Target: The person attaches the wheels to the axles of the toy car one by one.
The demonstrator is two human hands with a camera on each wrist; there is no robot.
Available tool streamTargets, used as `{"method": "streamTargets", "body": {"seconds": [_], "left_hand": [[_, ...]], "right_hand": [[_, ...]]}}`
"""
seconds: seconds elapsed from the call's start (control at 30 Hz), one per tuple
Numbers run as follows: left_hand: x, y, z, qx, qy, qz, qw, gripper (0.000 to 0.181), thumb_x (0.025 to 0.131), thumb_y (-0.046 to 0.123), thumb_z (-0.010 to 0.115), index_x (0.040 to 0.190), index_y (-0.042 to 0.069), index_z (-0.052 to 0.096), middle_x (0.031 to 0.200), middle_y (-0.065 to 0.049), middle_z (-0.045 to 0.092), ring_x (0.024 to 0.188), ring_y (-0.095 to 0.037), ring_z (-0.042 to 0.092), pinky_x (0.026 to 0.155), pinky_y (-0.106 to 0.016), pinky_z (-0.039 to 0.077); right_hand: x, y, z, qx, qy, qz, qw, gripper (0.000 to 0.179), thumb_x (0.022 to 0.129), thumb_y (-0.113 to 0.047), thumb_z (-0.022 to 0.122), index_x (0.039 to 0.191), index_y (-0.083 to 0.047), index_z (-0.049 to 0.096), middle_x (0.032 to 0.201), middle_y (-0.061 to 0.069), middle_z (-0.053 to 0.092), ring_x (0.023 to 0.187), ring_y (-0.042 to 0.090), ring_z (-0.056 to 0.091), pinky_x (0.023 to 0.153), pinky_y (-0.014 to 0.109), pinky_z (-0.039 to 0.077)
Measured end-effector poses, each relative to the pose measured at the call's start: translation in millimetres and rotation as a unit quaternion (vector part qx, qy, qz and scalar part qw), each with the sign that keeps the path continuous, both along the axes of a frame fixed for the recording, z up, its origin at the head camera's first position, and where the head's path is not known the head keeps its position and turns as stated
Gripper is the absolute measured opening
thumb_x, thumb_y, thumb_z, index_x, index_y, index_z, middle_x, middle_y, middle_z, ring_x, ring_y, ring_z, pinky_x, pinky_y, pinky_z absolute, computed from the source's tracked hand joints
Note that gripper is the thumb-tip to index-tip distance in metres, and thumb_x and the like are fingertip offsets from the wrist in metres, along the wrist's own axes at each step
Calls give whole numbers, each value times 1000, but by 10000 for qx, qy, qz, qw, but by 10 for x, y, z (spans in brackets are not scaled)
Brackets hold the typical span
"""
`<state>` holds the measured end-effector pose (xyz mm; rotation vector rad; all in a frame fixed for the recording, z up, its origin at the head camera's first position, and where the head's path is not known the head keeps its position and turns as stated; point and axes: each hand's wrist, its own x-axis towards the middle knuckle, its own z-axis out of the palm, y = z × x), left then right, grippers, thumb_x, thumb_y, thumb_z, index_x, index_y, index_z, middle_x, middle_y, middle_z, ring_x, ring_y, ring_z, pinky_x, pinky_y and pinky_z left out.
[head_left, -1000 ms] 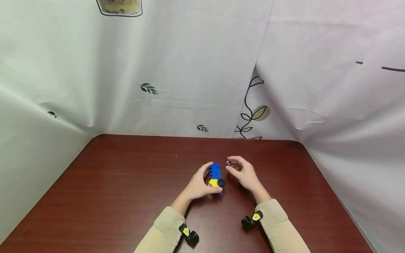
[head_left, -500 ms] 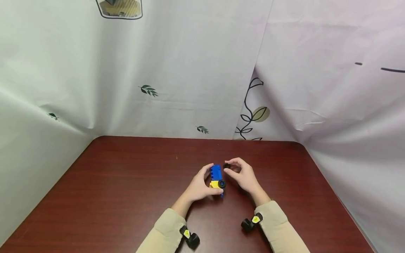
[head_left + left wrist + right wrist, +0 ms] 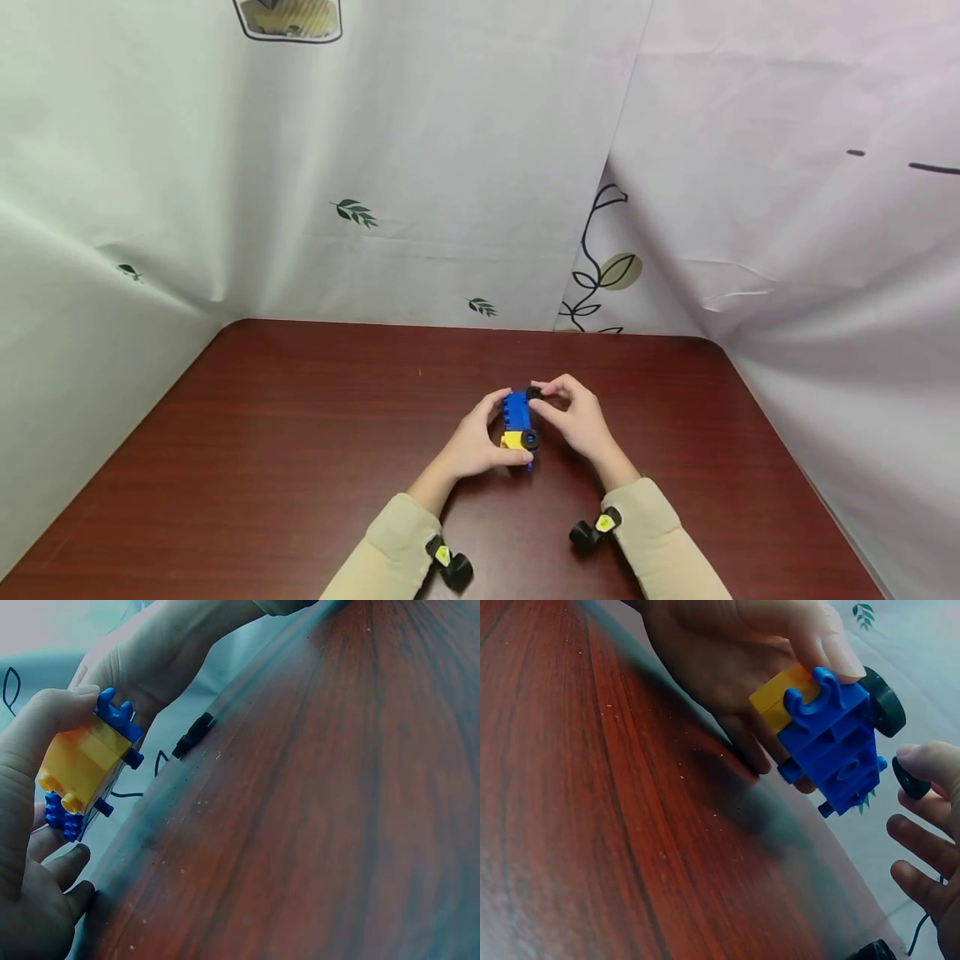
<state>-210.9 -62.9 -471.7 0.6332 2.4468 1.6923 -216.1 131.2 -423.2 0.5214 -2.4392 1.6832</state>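
Note:
My left hand (image 3: 472, 442) grips a small toy car (image 3: 517, 412) of blue and yellow building blocks, raised above the table with its blue underside facing the right wrist camera. One black wheel (image 3: 885, 703) sits on an axle at the yellow end, near the thumb. Opposite, my right hand (image 3: 577, 421) pinches a second black wheel (image 3: 910, 780) between thumb and index finger, right at the end of a bare blue axle pin (image 3: 883, 763). Its other fingers are spread. In the left wrist view the yellow block (image 3: 81, 765) and two blue pins on the near side show; the wheels are hidden.
A reddish-brown wooden table (image 3: 300, 450) lies below both hands. White printed fabric (image 3: 450, 167) hangs behind it and along both sides. Black wrist cameras are strapped over the beige sleeves (image 3: 393, 533).
My right hand has brought its wheel leftward, up to the car's far end, turning it on the way. The left hand with the car has shifted slightly right.

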Motion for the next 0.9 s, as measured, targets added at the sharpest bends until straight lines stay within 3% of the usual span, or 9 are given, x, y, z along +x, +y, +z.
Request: {"method": "streamTargets", "body": {"seconds": [0.1, 0.33, 0.7, 0.9], "left_hand": [[18, -4, -13, -80, 12, -34, 10000, 98, 71, 39, 81, 147, 8, 27, 147, -10, 40, 137, -26, 38, 110, -45, 34], [38, -3, -5, -108, 31, -40, 9999, 101, 69, 43, 82, 147, 9, 28, 147, -7, 41, 136, -22, 40, 110, -44, 35], [34, 10, 26, -91, 156, 24, 9998, 98, 67, 38, 84, 145, 11, 32, 143, -7, 45, 132, -23, 44, 108, -47, 37], [46, 8, 29, -154, 202, 115, 9996, 98, 65, 40, 85, 145, 12, 34, 143, -6, 46, 132, -23, 45, 107, -47, 37]], "right_hand": [[9, -5, -29, 46, 94, 82, 9999, 18, 85, -6, 68, 93, 4, 55, 116, 21, 66, 106, 33, 64, 89, 45, 51], [-119, -8, -304, 43, 82, 205, 9997, 19, 84, -14, 71, 94, -6, 57, 118, 12, 67, 109, 26, 64, 91, 44, 51], [-125, 9, -295, 192, 255, 99, 9994, 26, 83, -20, 73, 107, -12, 67, 114, 6, 69, 100, 20, 66, 86, 36, 54], [-143, 8, -304, -234, 97, 167, 9995, 23, 85, -21, 70, 104, -8, 71, 111, 10, 70, 98, 15, 67, 84, 22, 53]]}}
